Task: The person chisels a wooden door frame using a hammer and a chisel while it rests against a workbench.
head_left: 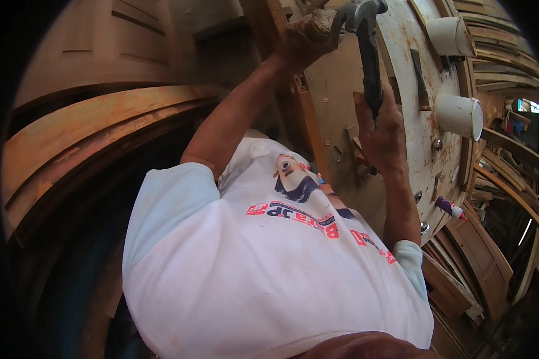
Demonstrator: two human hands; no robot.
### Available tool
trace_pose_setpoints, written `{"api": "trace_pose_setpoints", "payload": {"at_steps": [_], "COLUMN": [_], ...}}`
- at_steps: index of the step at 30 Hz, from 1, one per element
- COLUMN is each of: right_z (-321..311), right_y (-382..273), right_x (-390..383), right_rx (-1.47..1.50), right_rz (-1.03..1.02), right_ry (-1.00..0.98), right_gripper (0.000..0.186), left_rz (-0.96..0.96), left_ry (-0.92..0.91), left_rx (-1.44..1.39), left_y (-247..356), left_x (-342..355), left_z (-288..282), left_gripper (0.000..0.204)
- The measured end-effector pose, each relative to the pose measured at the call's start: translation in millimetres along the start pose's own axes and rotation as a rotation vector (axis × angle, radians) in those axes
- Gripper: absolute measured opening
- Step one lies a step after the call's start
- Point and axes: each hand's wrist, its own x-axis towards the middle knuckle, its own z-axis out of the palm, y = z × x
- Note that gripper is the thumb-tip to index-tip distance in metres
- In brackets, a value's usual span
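My left hand (297, 46) is closed around what looks like a chisel, with a battered wooden handle end (322, 25) showing above the fist; its blade is hidden. In my right hand (383, 134) is a claw hammer (370, 60), gripped by its dark handle. The hammer's metal head is up beside the chisel's handle end, and I cannot tell whether they touch. Below and beside my left hand runs a long wooden beam (310, 122) with a cut slot in it. Small wood chips lie on the brown board nearby.
On the worn white bench top to the right are two white buckets (459, 115), another chisel-like tool (420, 81), a round metal knob (437, 144) and a purple-and-white bottle (450, 207) with a red tip. Planks (509, 60) are stacked beyond. Curved-looking boards (102, 128) stand at the left.
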Motion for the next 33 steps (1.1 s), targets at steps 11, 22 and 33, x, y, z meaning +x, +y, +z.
{"api": "trace_pose_setpoints", "payload": {"at_steps": [11, 22, 33], "right_z": [87.7, 81.1, 79.0], "right_y": [88.2, 119.2, 121.3], "right_x": [-66.6, -134.7, -131.5], "right_rx": [0.334, 0.268, 0.303], "right_rz": [0.325, 0.526, 0.510], "right_ry": [0.046, 0.082, 0.104], "right_gripper": [0.030, 0.033, 0.031], "left_rz": [-0.004, 0.201, 0.030], "left_ry": [0.117, 0.137, 0.165], "left_rx": [-0.281, -0.167, -0.412], "left_y": [-17.9, -7.8, -1.2], "left_x": [54.5, 21.8, 38.2], "left_z": [-30.5, -12.0, -19.7], "left_gripper": [0.014, 0.020, 0.015]}}
